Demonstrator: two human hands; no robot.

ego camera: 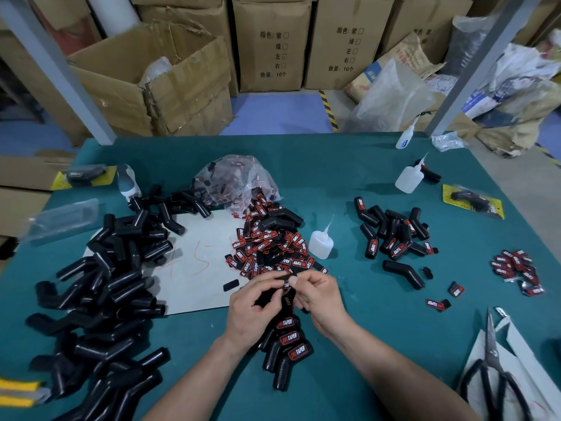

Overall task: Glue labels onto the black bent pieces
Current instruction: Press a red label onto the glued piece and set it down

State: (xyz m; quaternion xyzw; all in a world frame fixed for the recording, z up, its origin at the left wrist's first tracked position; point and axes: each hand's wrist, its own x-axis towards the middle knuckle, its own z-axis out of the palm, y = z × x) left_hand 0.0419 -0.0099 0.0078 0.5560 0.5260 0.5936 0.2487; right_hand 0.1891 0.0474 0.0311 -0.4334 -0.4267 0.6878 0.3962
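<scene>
The black bent tubular piece (pixel 285 299) is held over the near centre of the green table mat (pixel 364 183). Its long axis runs away from the person, with the far end pointing toward the heap of red-and-black labels (pixel 267 247). The left hand (pixel 252 311) grips the piece's near leg with curled fingers. The right hand (pixel 321 299) pinches the far end between thumb and forefinger. Lettering shows on the piece between the hands. Three labelled bent pieces (pixel 291 338) lie just beneath the wrists. A pile of unlabelled black bent pieces (pixel 106 299) lies to the left, overlapping a grey cardboard sheet (pixel 197 268). A translucent glue bottle (pixel 321 243) stands just right of the label heap. Black-handled scissors (pixel 491 360) lie at near right.
</scene>
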